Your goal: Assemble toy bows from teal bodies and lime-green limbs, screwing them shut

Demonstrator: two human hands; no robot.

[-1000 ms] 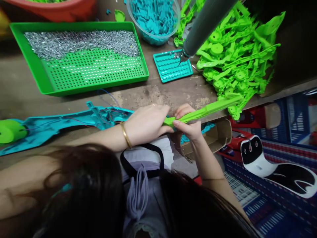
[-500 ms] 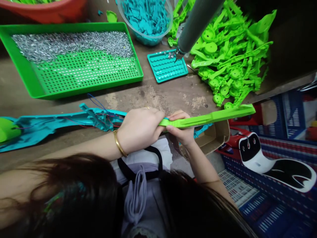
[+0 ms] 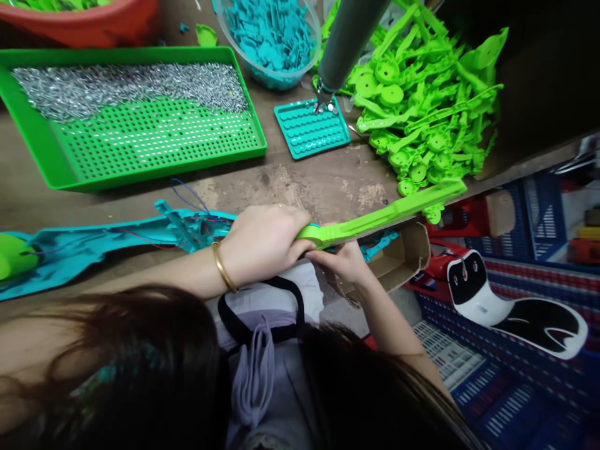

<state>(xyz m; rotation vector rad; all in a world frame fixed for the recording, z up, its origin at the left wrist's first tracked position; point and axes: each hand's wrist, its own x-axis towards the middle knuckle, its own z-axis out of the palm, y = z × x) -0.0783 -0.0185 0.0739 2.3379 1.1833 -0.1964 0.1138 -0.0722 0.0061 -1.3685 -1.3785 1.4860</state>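
My left hand, with a gold bracelet at its wrist, is closed around the joint between a blue plastic shell and a long green plastic piece. The shell lies out to the left, with thin blue and red wires on it and a green round part at its far end. My right hand pinches the near end of the green piece from below, its thumb beside the left fingers. The green piece slants up to the right; most right fingertips are hidden behind it.
A green perforated tray holds many small metal screws. Behind are a tub of blue parts, a small blue tray, a grey screwdriver-like tool hanging above it, and piled green parts. An open cardboard box stands right.
The green piece's near end has moved slightly left and down, and its far end has tilted up. The right hand has dropped lower, with its fingers now mostly behind the piece.
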